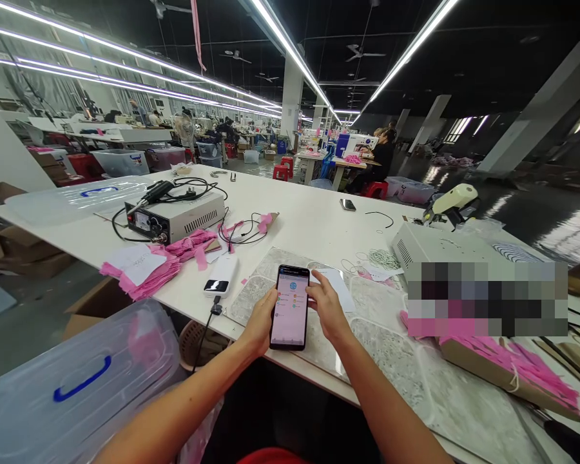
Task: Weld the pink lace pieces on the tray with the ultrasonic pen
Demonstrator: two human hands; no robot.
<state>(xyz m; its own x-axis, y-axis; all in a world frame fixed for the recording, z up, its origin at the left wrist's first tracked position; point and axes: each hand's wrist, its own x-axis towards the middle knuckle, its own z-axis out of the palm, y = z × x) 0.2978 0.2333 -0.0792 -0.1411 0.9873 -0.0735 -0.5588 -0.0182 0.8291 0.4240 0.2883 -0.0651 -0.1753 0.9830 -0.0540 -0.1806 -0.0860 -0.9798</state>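
Observation:
A black smartphone with a lit, mostly white screen stands upright before me, above the table's front edge. My left hand is closed round its left edge, thumb along the side. At the upper right edge, my right hand has bent fingers against the phone; its index finger rises beside the top corner. Just left of the phone lies a white power bank with a dark display and a black cable plugged into its near end. Under the hands is a grey marbled mat.
A grey control box with a coiled black cable sits left, beside pink fabric strips. Clear lidded bins stand at lower left. Another phone lies farther back. At right are a grey machine and a carton of pink fabric.

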